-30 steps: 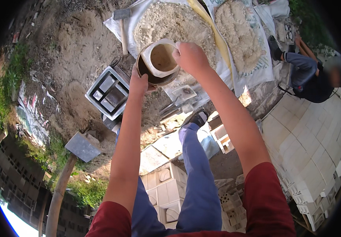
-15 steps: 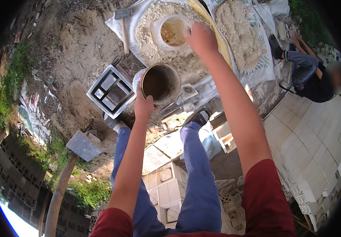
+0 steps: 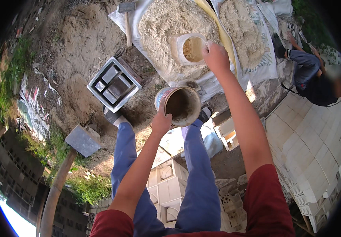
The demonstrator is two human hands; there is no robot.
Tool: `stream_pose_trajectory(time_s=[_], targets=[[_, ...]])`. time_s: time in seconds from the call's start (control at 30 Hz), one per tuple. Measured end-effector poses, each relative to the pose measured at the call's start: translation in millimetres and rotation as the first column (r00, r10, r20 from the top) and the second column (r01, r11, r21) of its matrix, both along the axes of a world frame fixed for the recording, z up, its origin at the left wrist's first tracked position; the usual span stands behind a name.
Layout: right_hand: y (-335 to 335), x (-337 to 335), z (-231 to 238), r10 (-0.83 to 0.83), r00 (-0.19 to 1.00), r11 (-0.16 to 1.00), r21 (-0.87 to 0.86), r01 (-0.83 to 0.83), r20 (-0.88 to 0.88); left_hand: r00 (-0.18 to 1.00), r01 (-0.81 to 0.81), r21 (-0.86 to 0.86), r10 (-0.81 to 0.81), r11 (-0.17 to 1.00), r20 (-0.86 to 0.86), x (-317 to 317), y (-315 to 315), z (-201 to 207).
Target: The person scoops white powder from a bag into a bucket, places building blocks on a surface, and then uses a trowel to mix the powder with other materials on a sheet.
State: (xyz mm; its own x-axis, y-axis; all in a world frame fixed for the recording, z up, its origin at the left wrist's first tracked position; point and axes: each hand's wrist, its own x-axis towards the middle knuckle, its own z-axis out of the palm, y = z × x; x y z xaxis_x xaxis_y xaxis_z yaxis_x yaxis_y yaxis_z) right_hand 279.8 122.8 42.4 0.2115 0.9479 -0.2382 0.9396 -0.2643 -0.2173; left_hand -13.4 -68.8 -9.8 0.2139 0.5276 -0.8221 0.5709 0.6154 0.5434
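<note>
My left hand point(image 3: 161, 122) grips the rim of a dirty round bucket point(image 3: 178, 105), tilted so its brown inside faces me, above my knees. My right hand point(image 3: 216, 56) reaches far forward and holds the rim of a white plastic container point(image 3: 188, 49) with sandy mix inside. That container rests on a pale sand heap point(image 3: 166, 23) spread on a white sheet point(image 3: 213, 81). Both arms wear red sleeves; my legs are in blue trousers.
A square metal block mould point(image 3: 114, 83) lies on the dirt at left, a hammer point(image 3: 126, 15) beyond it, and a long-handled tamper point(image 3: 79, 140) nearer. A second sand heap point(image 3: 241, 31) lies to the right. Another person point(image 3: 316, 79) crouches at far right. Pale blocks point(image 3: 312, 146) are stacked right and below.
The two containers, held together a second ago, have separated. My right hand carried the white one out onto the sand heap. My left hand lowered the bucket toward my knees.
</note>
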Motion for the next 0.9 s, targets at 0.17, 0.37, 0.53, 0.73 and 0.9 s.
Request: stream_pose_trajectory(time_s=[0.17,0.37,0.53,0.73,0.9], targets=[[12.4,-18.8,3.3,-0.049,0.999,0.998,0.028,0.049,-0.005,0.999,-0.044,-0.076,0.043,0.996,-0.013,7.2,12.5,19.5],[10.0,-27.2,-2.3,-0.046,0.999,0.999,0.018,0.046,0.026,0.998,-0.054,0.001,0.054,0.999,-0.013,-5.9,29.3,22.8],[-2.2,-20.2,-13.6,-0.002,1.000,0.999,0.047,0.001,0.008,0.993,-0.115,-0.045,0.113,0.992,-0.042,-8.5,43.1,25.5],[-3.0,-36.1,-8.7,-0.074,0.997,0.997,0.030,0.074,0.024,0.991,-0.132,0.043,0.133,0.990,-0.030,-27.1,32.8,5.8],[7.3,-45.0,-9.2,-0.127,0.992,0.983,0.134,0.128,-0.015,0.988,-0.151,-0.021,0.151,0.988,-0.027,-31.4,30.6,10.7]])
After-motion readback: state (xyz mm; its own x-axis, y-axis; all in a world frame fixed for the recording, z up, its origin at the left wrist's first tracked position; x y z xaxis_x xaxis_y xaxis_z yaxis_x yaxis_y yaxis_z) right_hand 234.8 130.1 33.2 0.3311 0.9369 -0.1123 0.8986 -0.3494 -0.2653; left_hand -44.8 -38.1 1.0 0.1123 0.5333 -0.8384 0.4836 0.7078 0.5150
